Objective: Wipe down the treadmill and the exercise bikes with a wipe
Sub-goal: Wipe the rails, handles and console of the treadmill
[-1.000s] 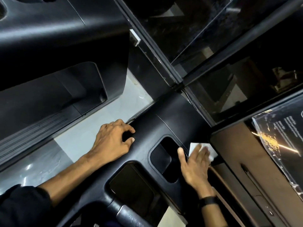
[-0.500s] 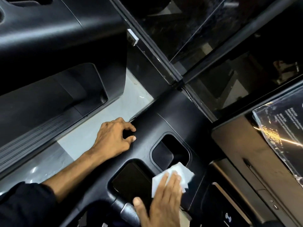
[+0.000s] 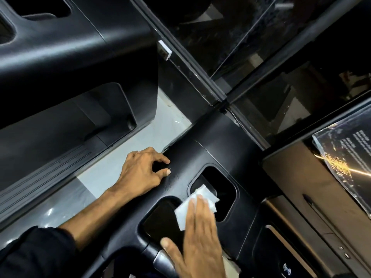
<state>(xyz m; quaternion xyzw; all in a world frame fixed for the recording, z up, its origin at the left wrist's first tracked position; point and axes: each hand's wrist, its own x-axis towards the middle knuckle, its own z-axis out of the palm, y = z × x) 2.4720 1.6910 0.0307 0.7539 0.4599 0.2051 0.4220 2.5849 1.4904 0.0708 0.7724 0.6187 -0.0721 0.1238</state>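
I am seeing the white wipe [image 3: 195, 205] lying on the black treadmill console [image 3: 210, 151], at the lip between two recesses; my right hand [image 3: 197, 237] is pressing it flat, fingers straight and together; my left hand [image 3: 143, 173] is resting beside it, fingers loosely curled, holding nothing.

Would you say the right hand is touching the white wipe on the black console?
Touching. The head view shows the right hand laid flat on the wipe, its straight fingers covering the wipe's near part and pressing it against the black console.
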